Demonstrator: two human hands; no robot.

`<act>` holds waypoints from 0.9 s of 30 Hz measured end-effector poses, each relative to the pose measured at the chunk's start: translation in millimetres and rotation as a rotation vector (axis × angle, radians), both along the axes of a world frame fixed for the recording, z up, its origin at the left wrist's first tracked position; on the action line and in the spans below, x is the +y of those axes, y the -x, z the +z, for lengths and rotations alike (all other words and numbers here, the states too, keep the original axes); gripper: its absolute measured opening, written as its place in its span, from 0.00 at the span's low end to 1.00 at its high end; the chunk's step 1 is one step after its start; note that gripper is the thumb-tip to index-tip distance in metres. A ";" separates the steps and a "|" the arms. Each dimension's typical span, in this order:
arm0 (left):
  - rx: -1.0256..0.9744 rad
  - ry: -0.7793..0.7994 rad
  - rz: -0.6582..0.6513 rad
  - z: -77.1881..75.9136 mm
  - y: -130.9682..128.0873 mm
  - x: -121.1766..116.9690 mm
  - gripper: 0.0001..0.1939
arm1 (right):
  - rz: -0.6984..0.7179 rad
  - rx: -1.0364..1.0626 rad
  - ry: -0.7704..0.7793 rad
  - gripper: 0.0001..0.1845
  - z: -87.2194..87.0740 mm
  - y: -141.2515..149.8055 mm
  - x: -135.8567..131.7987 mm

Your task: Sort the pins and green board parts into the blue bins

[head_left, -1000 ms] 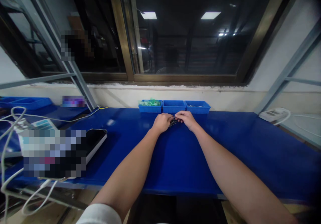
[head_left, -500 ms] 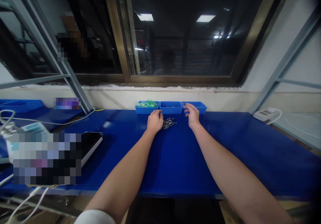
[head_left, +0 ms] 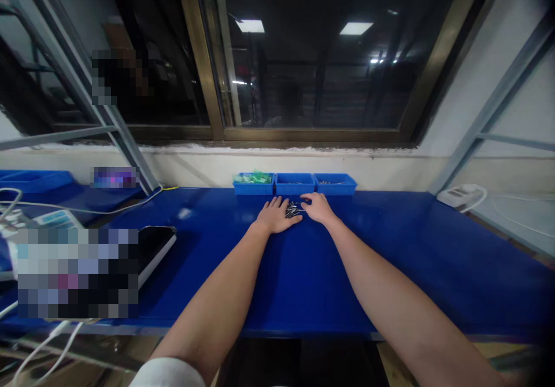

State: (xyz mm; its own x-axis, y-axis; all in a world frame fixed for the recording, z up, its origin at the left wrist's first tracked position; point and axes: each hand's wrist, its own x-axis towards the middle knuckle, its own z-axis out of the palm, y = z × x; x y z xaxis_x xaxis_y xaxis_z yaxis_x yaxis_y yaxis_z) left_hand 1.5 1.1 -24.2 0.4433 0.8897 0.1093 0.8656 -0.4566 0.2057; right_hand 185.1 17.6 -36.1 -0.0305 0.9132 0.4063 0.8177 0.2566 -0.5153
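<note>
A small heap of thin metal pins (head_left: pixel 293 209) lies on the blue bench top (head_left: pixel 303 265), just in front of three small blue bins. My left hand (head_left: pixel 274 216) rests flat beside the heap on its left, fingers stretched out and touching it. On the heap's right side lies my right hand (head_left: pixel 317 207), palm down, its fingers reaching over the pins. Neither hand grips anything.
Three blue bins stand against the wall: the left bin (head_left: pixel 254 183) holds green parts, the middle bin (head_left: pixel 294 183) looks bare, the right bin (head_left: pixel 335 183) holds small metal bits. A dark flat device (head_left: pixel 154 242) and white cables (head_left: pixel 26 202) lie at left, a white power strip (head_left: pixel 462 194) at right.
Both hands parted from a pinch, leaving the pins in a heap; the right hand reached toward the right bin, then both came down flat on either side of the heap.
</note>
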 end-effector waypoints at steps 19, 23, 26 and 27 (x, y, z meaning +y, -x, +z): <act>-0.134 -0.308 -0.063 16.5 -6.1 -7.7 0.19 | 0.166 0.223 -0.002 0.10 7.7 8.1 -4.7; -0.154 -0.403 -0.019 20.4 -5.4 -7.6 0.13 | 0.284 0.559 0.082 0.11 12.6 11.2 -8.3; -0.179 -0.418 -0.006 19.5 -3.7 -5.7 0.12 | 0.305 0.794 0.147 0.13 16.2 12.9 -11.2; -0.188 -0.416 -0.005 18.8 -3.4 -5.1 0.12 | 0.312 0.846 0.165 0.13 17.2 12.8 -12.0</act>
